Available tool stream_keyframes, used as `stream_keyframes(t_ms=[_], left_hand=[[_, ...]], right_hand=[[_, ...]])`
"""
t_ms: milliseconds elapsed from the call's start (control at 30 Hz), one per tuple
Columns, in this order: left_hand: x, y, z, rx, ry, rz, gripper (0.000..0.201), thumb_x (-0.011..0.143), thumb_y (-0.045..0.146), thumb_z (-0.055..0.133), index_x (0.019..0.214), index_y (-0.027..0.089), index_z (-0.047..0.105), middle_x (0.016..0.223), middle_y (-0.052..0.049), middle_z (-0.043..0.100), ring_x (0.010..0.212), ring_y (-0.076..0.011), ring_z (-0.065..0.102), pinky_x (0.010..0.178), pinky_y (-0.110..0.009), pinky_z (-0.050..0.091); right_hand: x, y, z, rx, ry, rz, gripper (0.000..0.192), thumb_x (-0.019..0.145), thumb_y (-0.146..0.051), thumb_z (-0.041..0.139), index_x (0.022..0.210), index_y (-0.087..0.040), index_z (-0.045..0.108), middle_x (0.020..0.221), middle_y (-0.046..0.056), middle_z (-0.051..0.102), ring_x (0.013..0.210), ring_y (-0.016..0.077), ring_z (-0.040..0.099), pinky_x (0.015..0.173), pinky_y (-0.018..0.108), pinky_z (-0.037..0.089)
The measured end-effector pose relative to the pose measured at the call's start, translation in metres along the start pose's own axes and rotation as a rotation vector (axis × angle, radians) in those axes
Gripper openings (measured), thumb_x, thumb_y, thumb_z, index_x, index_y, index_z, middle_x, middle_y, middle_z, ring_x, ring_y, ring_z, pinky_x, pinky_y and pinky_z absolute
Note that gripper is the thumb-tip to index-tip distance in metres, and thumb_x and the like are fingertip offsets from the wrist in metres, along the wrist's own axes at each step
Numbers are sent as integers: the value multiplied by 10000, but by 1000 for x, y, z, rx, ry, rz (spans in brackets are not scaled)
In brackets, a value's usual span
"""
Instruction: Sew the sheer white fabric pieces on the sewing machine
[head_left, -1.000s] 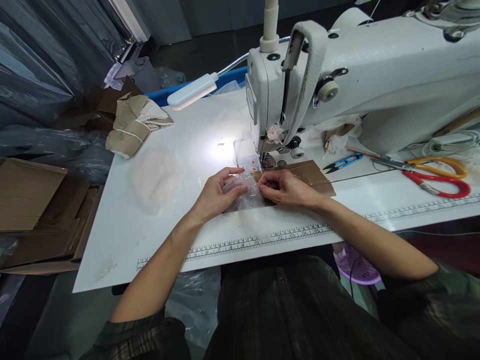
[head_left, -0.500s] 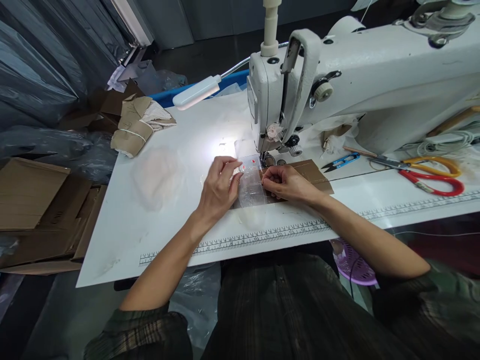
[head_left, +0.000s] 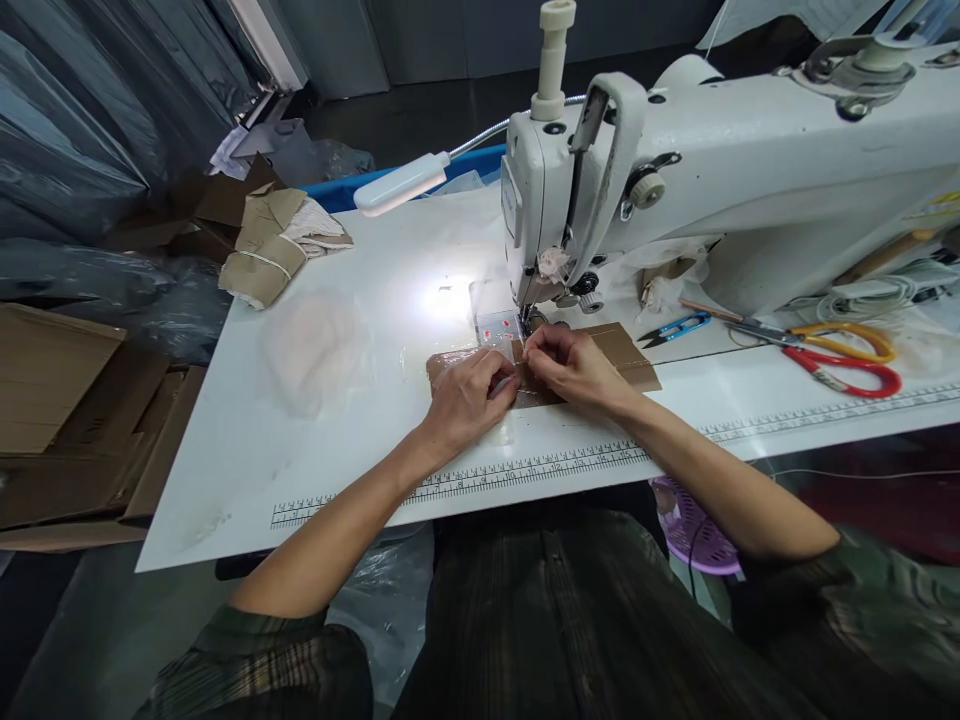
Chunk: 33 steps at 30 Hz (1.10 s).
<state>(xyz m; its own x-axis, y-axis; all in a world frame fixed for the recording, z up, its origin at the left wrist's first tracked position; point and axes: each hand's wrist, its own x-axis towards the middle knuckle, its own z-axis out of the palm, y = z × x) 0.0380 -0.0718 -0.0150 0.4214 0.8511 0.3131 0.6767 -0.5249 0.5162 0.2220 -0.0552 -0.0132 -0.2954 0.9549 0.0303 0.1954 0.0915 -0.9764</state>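
A brown strip (head_left: 634, 352) lies flat beneath the needle area of a white sewing machine (head_left: 600, 215). My left hand (head_left: 472, 395) rests over its left part, thumb and fingers curled together; a pale bit shows between them, too small to name. Close to the presser foot (head_left: 526, 322), my right hand (head_left: 574, 365) pinches thumb and forefinger on something hidden, above the strip. A clear plate with red marks (head_left: 496, 328) sits left of the foot. Glossy clear film appears to cover the strip's left end.
Blue thread snips (head_left: 675, 328) and red-and-orange-handled scissors (head_left: 840, 355) lie to the right. A lamp (head_left: 401, 185) lights the table. Leftward are a pale sheer bundle (head_left: 319, 350) and a tied brown-wrapped bundle (head_left: 266, 245). A printed ruler (head_left: 525, 472) runs along the front edge.
My left hand has come down and nearer me, from the clear plate onto the strip. The brown strip now shows left of that hand. My right hand stays by the foot, still pinched.
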Motion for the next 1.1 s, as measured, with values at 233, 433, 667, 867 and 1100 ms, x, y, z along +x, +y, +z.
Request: stream_keyframes(t_ms=[233,433,667,867,1100], left_hand=[[1,-3,-13,-92,-114,48,199,897,220,544,801,204,718,769,-24,705,686,-149,618,677,-318,477],[-1,-10,-16,-148,-190,24,161,904,286,603,880,256,760,796,-14,728,703,-154,638,698,-333,502],[-2,0,-35,-183,-42,165,213,889,328,657,1057,201,689,1089,-75,679,950,-174,642,766,-326,550],[-24,16,-24,114,-153,71,271,907,398,627,984,139,610,927,-76,644,842,-202,615,694,-333,529],[-27,-2,-13,180,-161,-53,140,994,268,460,1007,147,528,948,-79,648,852,-183,622,689,-293,502]], right_hand=[[-7,-3,-2,49,-309,-60,137,965,-295,461,868,-205,494,757,-9,589,690,113,551,648,265,446],[-6,3,-51,150,25,44,191,903,-323,541,756,-221,474,674,-16,511,655,128,505,635,284,422],[-20,0,-51,88,34,128,186,894,-336,575,772,-215,503,674,1,533,629,132,514,581,269,413],[-16,-8,-47,-247,-97,69,225,915,-426,516,825,-221,531,639,9,545,551,146,478,497,281,373],[-21,-3,-44,-506,-518,-130,298,907,-505,513,846,-273,690,738,64,654,597,219,594,521,338,461]])
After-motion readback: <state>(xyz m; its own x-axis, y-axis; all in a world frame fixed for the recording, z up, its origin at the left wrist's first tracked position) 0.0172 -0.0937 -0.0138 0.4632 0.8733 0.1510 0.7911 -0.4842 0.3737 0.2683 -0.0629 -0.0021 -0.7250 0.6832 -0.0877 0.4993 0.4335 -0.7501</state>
